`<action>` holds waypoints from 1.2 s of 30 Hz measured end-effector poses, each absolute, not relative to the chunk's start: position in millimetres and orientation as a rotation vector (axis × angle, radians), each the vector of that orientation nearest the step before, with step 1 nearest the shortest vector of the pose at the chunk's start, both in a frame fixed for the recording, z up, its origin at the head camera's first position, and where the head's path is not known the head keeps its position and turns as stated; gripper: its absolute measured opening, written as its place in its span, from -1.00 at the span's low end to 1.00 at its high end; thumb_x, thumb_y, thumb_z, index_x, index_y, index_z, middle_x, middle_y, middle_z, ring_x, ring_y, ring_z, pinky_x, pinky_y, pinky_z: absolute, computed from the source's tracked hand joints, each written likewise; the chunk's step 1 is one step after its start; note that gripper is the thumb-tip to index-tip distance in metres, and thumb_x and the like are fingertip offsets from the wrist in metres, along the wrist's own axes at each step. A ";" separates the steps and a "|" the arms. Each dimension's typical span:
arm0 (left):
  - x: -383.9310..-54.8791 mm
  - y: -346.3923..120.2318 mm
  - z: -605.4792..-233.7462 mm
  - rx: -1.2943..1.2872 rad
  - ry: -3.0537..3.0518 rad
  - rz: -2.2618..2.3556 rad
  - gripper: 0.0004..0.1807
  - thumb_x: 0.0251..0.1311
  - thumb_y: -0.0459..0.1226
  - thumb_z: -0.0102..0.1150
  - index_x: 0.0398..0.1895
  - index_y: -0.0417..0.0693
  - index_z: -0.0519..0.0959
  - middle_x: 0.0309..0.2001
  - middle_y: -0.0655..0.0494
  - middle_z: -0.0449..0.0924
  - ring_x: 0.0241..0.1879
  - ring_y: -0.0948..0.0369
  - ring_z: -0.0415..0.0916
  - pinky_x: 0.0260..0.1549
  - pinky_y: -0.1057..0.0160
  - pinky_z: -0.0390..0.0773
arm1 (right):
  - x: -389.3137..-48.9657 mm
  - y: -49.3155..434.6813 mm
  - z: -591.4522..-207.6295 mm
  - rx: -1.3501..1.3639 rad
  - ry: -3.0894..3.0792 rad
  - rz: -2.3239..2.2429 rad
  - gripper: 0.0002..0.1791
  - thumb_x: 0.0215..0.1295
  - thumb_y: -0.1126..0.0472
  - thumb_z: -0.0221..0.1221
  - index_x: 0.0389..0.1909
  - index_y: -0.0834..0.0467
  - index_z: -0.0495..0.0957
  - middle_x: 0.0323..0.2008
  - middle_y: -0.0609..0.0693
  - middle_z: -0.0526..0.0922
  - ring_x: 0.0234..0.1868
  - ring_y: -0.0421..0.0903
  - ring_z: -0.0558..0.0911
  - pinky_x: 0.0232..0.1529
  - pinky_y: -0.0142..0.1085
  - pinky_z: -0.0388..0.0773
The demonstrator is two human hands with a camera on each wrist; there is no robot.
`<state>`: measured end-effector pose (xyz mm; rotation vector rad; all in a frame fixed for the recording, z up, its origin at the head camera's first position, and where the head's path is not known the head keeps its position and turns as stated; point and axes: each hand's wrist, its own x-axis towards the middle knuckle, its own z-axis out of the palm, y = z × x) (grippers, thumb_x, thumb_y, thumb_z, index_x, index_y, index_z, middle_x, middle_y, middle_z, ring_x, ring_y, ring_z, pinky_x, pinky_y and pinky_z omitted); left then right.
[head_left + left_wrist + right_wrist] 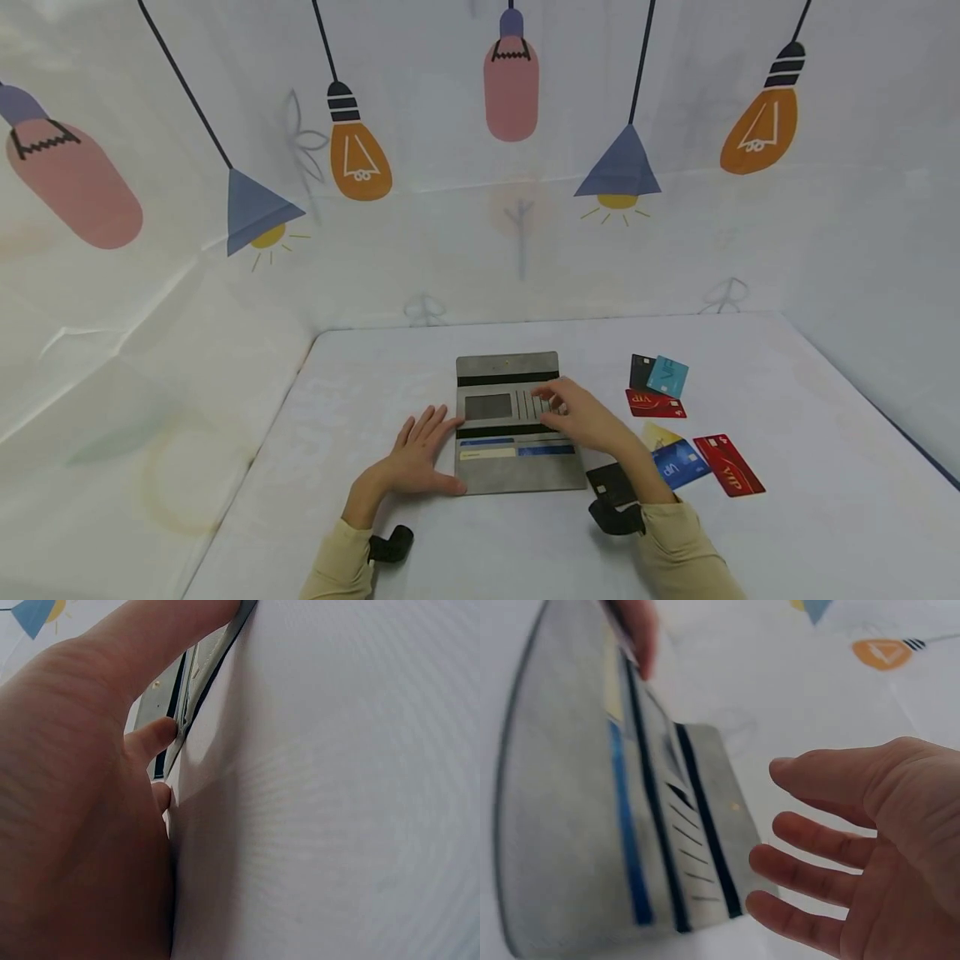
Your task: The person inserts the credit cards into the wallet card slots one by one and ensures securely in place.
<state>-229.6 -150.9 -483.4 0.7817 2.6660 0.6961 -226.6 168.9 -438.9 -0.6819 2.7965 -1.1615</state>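
A grey wallet lies unfolded flat on the white table, with dark bands across it. A cream card and a blue card show in its lower pockets. Fingers spread, my left hand rests at the wallet's left edge, its thumb and a fingertip touching it. Over the wallet's right side, by a row of small slots, hovers my right hand. In the right wrist view its fingers are loosely bent, apart from the wallet, and hold nothing.
Right of the wallet lie a black card, a blue card, a yellow card and a red card. Farther back, a teal card overlaps another black card beside a red VIP card. A lamp-printed sheet stands behind.
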 end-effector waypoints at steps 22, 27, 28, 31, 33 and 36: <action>-228.0 -153.1 -481.9 0.825 2.657 0.753 0.12 -0.04 0.21 0.39 0.55 0.01 0.10 0.58 -0.18 -0.21 0.56 -0.13 -0.39 0.42 -0.24 -0.39 | -229.5 253.8 -418.2 -0.363 3.018 -1.177 -0.46 0.38 0.22 0.20 0.31 0.33 0.36 0.16 0.35 0.41 0.15 0.31 0.45 0.03 0.16 0.53; -227.9 -155.2 -488.4 0.862 2.652 0.823 0.14 -0.05 0.29 0.34 0.54 0.05 0.09 0.58 -0.19 -0.21 0.56 -0.12 -0.41 0.40 -0.25 -0.44 | -227.4 271.5 -422.2 -0.287 3.028 -1.138 -0.42 0.39 0.18 0.18 0.33 0.36 0.33 0.20 0.39 0.39 0.22 0.34 0.40 0.21 0.28 0.34; -228.3 -155.4 -490.5 0.871 2.658 0.830 0.14 -0.05 0.31 0.33 0.54 0.06 0.09 0.58 -0.19 -0.21 0.56 -0.11 -0.41 0.40 -0.24 -0.44 | -227.2 275.2 -423.4 -0.266 3.027 -1.133 -0.41 0.39 0.17 0.18 0.34 0.36 0.32 0.21 0.40 0.38 0.23 0.35 0.39 0.23 0.29 0.31; -227.9 -155.2 -490.1 0.875 2.661 0.831 0.14 -0.05 0.32 0.32 0.54 0.06 0.09 0.58 -0.19 -0.20 0.56 -0.12 -0.40 0.40 -0.25 -0.43 | -226.5 284.5 -426.6 -0.208 3.017 -1.108 -0.39 0.38 0.15 0.16 0.36 0.35 0.30 0.28 0.43 0.32 0.30 0.41 0.30 0.26 0.34 0.22; -227.2 -154.3 -487.3 0.866 2.657 0.820 0.13 -0.05 0.28 0.35 0.54 0.03 0.10 0.58 -0.20 -0.20 0.56 -0.14 -0.39 0.40 -0.26 -0.42 | -226.0 289.8 -429.8 -0.186 2.999 -1.084 -0.38 0.38 0.14 0.16 0.36 0.34 0.30 0.34 0.47 0.24 0.35 0.46 0.21 0.28 0.38 0.15; -225.2 -152.6 -479.7 0.836 2.646 0.795 0.11 -0.04 0.20 0.39 0.53 -0.03 0.12 0.57 -0.23 -0.19 0.55 -0.16 -0.38 0.41 -0.27 -0.40 | -224.9 297.2 -436.3 -0.180 2.981 -1.033 -0.38 0.36 0.14 0.19 0.35 0.34 0.30 0.37 0.51 0.16 0.38 0.50 0.12 0.28 0.41 0.09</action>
